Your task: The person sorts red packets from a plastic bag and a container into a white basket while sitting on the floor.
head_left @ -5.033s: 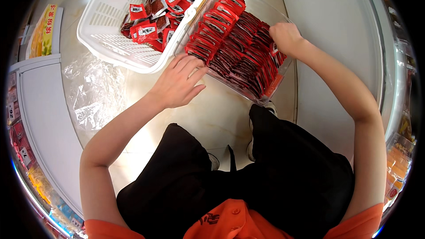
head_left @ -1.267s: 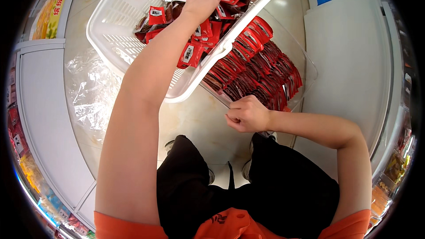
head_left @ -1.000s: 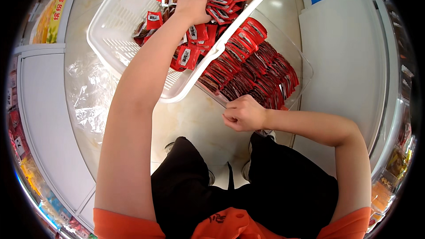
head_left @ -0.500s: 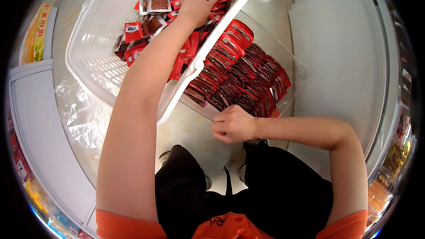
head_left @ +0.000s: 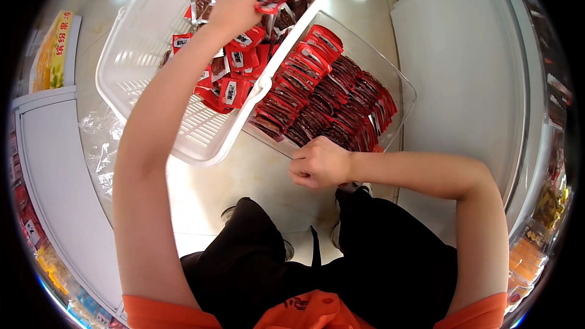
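Observation:
My left hand (head_left: 239, 7) reaches into the white plastic basket (head_left: 204, 153), its fingers closed around red snack packets (head_left: 271, 5) at the far side. Loose red and dark-brown packets (head_left: 234, 92) lie jumbled over the basket's bottom. To the right of it, partly under its rim, a clear bin (head_left: 407, 79) holds similar packets (head_left: 323, 94) standing on edge in tight rows. My right hand (head_left: 321, 162) is closed in a fist at the bin's near edge. Whatever it may hold is hidden inside the curled fingers.
Crumpled clear plastic film (head_left: 100, 140) lies on the floor left of the basket. White shelf units stand at the left (head_left: 58, 170) and right (head_left: 457, 73), with packaged goods along their outer sides. A yellow box (head_left: 56, 52) sits at the upper left.
My left hand has shifted left and slightly away, closing on packets it was spread over. Packets under the forearm are now exposed. The basket has shifted slightly; my right hand stays nearly in place.

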`<control>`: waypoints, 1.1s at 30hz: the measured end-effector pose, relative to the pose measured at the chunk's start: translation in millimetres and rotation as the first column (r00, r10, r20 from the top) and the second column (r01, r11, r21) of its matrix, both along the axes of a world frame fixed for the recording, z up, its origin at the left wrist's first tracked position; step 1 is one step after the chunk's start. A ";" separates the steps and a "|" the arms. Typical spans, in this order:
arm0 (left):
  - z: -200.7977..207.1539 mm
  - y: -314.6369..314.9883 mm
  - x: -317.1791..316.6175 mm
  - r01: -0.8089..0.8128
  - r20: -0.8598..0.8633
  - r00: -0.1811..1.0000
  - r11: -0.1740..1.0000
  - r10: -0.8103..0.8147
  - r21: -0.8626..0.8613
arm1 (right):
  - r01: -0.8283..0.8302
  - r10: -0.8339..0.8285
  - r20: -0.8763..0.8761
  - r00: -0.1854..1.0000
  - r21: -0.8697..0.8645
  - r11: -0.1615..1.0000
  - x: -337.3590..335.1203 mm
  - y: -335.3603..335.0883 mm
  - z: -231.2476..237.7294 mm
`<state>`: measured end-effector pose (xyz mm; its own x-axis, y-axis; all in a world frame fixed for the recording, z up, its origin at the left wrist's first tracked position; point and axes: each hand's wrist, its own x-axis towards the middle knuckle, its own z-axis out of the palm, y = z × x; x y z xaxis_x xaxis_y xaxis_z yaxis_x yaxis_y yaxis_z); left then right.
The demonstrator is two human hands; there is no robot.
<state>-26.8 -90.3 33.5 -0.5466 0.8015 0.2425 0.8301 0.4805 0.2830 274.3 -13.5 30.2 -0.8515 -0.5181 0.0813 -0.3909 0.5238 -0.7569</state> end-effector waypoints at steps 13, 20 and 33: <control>111.3 -113.4 86.9 0.467 -0.529 0.751 0.884 -0.394 0.004 | 0.745 -0.381 0.701 0.603 -0.325 0.582 -83.3 39.3 138.5; 110.4 -126.6 114.1 0.475 -0.485 0.779 0.879 -0.398 0.042 | 0.355 -0.235 0.597 0.767 -0.091 0.930 -72.4 53.8 144.4; 84.9 -135.7 150.1 0.203 -0.060 0.979 0.888 -0.196 0.412 | 0.762 -0.699 -0.306 0.646 0.206 0.614 -37.1 121.8 27.3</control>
<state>123.4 -225.9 118.4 -0.3789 0.7180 0.5839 0.9024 0.1465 0.4053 237.3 108.3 57.5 -0.9415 0.2473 0.2292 0.1132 0.8722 -0.4758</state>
